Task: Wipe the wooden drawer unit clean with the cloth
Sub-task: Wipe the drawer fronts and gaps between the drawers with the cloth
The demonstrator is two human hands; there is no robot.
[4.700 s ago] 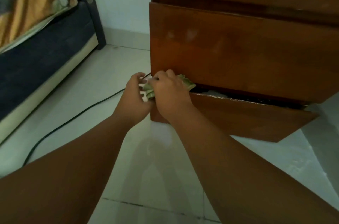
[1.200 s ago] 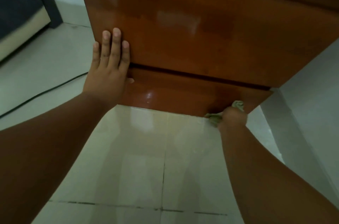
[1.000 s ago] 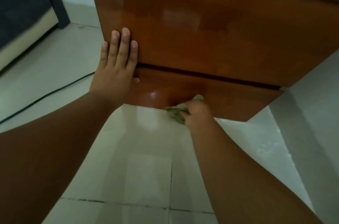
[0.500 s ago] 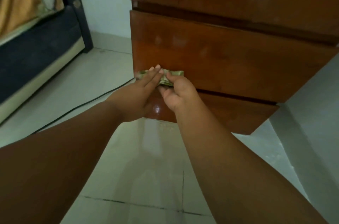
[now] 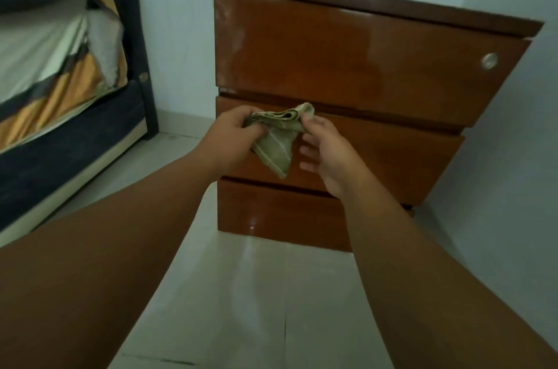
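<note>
1. Head view: the wooden drawer unit (image 5: 347,72) stood on the pale tiled floor (image 5: 256,308) against the wall, with three drawer fronts stacked one above another, all pushed in.
2. The top drawer (image 5: 362,60) carried a small round metal lock (image 5: 489,61) near its right end, and whitish scuffs showed along its left edge.
3. The cloth (image 5: 276,142), a folded greenish piece with pale stripes, was held up in front of the middle drawer (image 5: 392,157); whether it touched the wood could not be told.
4. The left hand (image 5: 232,139) was closed around the bunched left end of the cloth.
5. The right hand (image 5: 323,154) pinched the cloth's upper right corner between thumb and forefinger, while its other fingers were spread loosely with nothing in them.
6. A loose triangular flap of the cloth hung down between the two hands.
7. The bottom drawer (image 5: 280,214) showed a small bright glint of reflected light near its lower edge.
8. To the left stood a bed (image 5: 60,103) with a dark base, covered by a sheet (image 5: 45,45) striped in grey, white and orange.
</note>
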